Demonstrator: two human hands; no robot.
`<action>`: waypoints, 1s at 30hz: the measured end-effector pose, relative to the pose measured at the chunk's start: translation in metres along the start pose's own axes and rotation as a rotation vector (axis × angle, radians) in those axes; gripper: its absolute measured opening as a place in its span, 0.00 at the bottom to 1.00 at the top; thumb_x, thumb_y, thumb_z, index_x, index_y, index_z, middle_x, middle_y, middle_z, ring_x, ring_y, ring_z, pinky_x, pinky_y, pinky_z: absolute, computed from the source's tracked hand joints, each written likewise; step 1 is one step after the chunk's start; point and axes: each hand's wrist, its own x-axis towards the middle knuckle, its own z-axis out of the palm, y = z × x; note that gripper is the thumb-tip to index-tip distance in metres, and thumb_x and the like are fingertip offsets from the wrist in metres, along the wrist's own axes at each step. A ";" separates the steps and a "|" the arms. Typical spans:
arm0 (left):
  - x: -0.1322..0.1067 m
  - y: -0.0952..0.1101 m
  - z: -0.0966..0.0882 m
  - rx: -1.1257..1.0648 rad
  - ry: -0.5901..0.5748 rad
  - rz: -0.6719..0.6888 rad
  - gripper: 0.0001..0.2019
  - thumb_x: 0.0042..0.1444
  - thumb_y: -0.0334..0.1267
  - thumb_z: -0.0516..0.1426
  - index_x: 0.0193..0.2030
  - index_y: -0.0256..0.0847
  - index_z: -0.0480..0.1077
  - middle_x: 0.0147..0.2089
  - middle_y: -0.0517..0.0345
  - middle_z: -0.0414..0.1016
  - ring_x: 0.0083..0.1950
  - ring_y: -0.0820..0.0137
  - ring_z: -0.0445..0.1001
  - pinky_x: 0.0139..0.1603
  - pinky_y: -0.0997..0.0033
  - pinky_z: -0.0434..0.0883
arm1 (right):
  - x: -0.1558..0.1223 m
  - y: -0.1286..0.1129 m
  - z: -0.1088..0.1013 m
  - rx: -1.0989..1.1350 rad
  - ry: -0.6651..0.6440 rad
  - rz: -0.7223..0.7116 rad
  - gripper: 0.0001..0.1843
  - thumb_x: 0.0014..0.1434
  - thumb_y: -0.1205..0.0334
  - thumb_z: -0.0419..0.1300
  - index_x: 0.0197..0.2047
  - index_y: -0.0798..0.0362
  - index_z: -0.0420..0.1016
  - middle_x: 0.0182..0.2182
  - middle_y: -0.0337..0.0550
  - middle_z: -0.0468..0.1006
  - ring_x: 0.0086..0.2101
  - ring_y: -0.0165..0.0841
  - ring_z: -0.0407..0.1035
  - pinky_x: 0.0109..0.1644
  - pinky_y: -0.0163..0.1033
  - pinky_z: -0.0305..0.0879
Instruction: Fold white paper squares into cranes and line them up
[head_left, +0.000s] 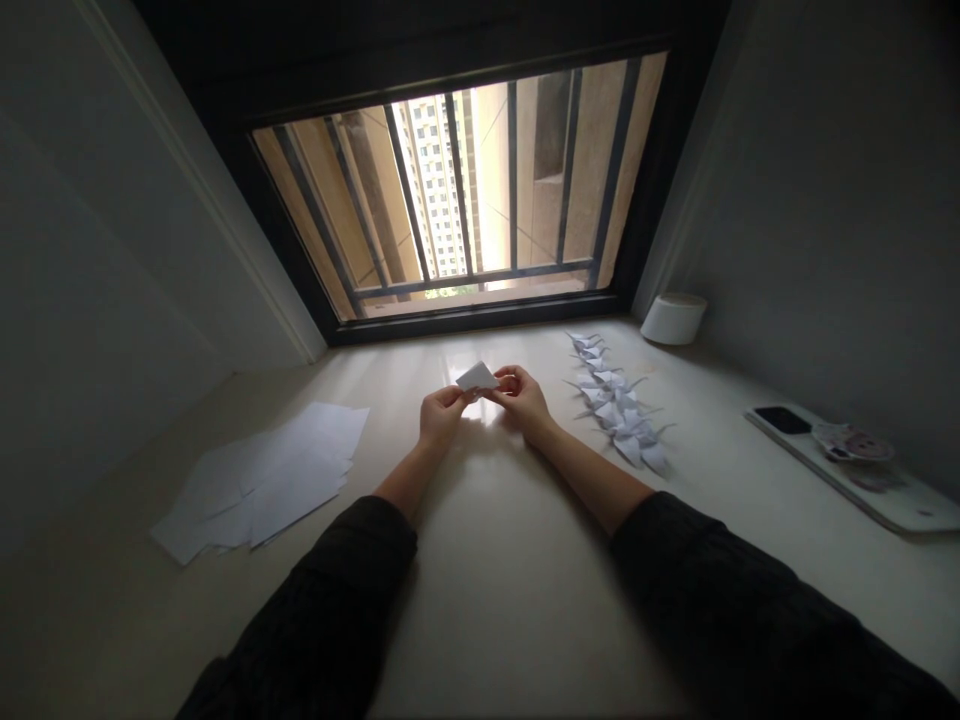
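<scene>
While both arms reach forward out of dark sleeves (pixel 322 610), the head view looks down along a pale, glossy worktop (pixel 495 610) toward a barred window (pixel 457 190). Between the left hand (pixel 442 415) and the right hand (pixel 521 400) sits a small folded piece of white paper (pixel 478 377), roughly triangular in outline, in the middle of the view. Each grip is narrow and holds that paper: the left pinches its near end between thumb and fingers, and the right closes on the other end with its fingers curled. Whether the paper touches the worktop cannot be told.

Just beside the right hand, a line of white origami cranes (pixel 616 405) lies on the worktop, running from near the window back toward the person, with the birds crowded and overlapping. To the left, well apart from the hands, loose white paper sheets (pixel 259 480) lie overlapping in a rough spread. A white cylindrical container (pixel 673 318) stands in the far right corner against the wall. Along the right edge lies a white tray-like slab (pixel 847 475) carrying a black phone (pixel 782 420) and a round pinkish printed item (pixel 855 443). Through the window bars, a tall apartment block (pixel 433 185) shows.
</scene>
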 end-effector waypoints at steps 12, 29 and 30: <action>-0.002 0.006 0.002 -0.024 -0.004 -0.013 0.13 0.43 0.46 0.63 0.27 0.37 0.76 0.26 0.55 0.77 0.29 0.70 0.72 0.33 0.72 0.67 | -0.002 -0.006 0.002 0.068 -0.003 0.070 0.28 0.32 0.50 0.71 0.34 0.49 0.63 0.25 0.36 0.75 0.27 0.33 0.70 0.26 0.35 0.66; -0.001 0.002 0.002 -0.040 0.122 -0.061 0.15 0.45 0.49 0.62 0.28 0.37 0.75 0.28 0.54 0.77 0.32 0.68 0.74 0.33 0.72 0.67 | -0.008 -0.017 0.005 0.121 -0.001 0.093 0.25 0.34 0.49 0.69 0.24 0.50 0.57 0.22 0.34 0.71 0.24 0.29 0.66 0.22 0.31 0.57; 0.000 0.003 0.002 -0.049 0.118 -0.059 0.16 0.46 0.50 0.61 0.27 0.37 0.75 0.28 0.54 0.76 0.32 0.69 0.74 0.34 0.72 0.67 | -0.008 -0.017 0.005 0.123 -0.014 0.103 0.25 0.34 0.49 0.69 0.25 0.50 0.57 0.23 0.34 0.71 0.24 0.29 0.66 0.21 0.31 0.57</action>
